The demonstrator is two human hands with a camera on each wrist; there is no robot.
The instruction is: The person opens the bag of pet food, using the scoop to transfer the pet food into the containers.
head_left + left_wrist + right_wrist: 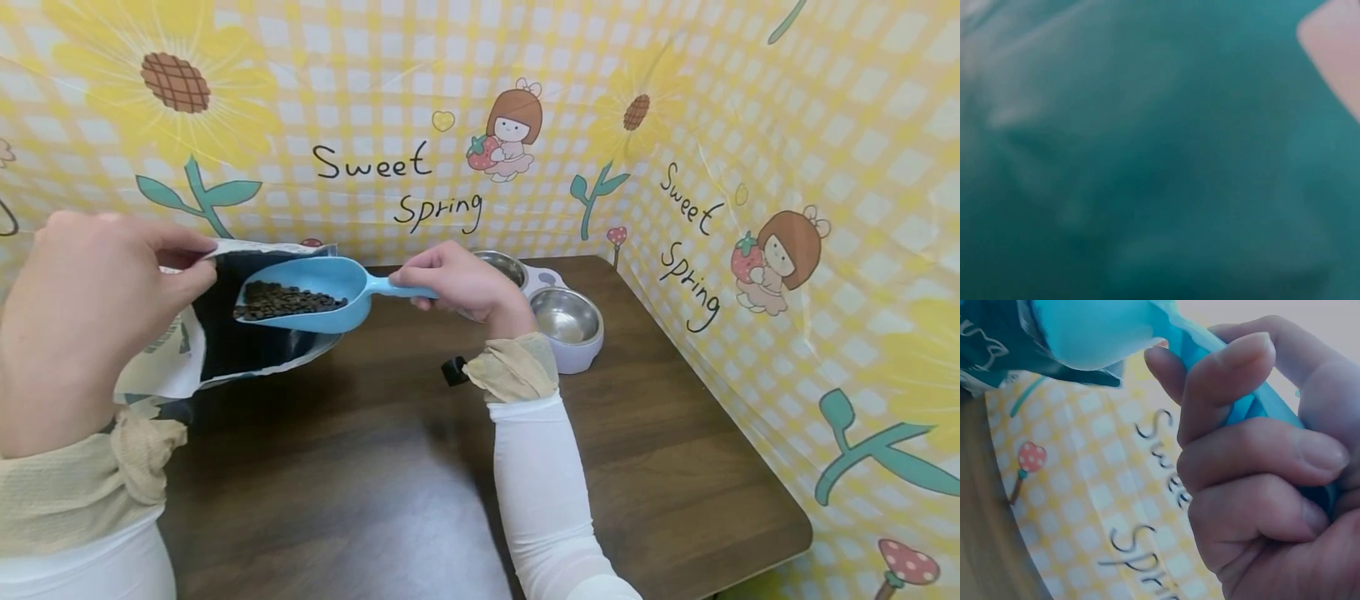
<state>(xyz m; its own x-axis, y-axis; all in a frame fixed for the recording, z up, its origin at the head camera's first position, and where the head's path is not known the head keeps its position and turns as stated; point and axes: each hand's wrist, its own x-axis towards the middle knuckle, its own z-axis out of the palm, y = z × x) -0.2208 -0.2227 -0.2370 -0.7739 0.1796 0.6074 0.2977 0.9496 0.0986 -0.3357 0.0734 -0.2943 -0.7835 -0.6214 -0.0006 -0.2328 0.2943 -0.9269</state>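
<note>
My right hand [468, 283] grips the handle of a light blue scoop [356, 296]. Small dark brown kibble [288, 302] lies in the scoop, whose front end is inside the mouth of a bag [161, 358]. In the right wrist view the fingers [1254, 450] curl round the blue handle. My left hand [90, 308] pinches the bag's upper edge between thumb and fingers and keeps the mouth spread. The left wrist view is filled by the bag's blurred teal surface [1166, 162], with a bit of skin at the upper right. The bag's dark inside hides whatever else it holds.
A double pet bowl with metal dishes [566, 321] stands at the table's back right, partly behind the right hand. A brown wooden table [360, 467] lies below. Yellow checked cloth [375, 83] hangs behind and to the right. A small black object [454, 371] shows beside the right wrist.
</note>
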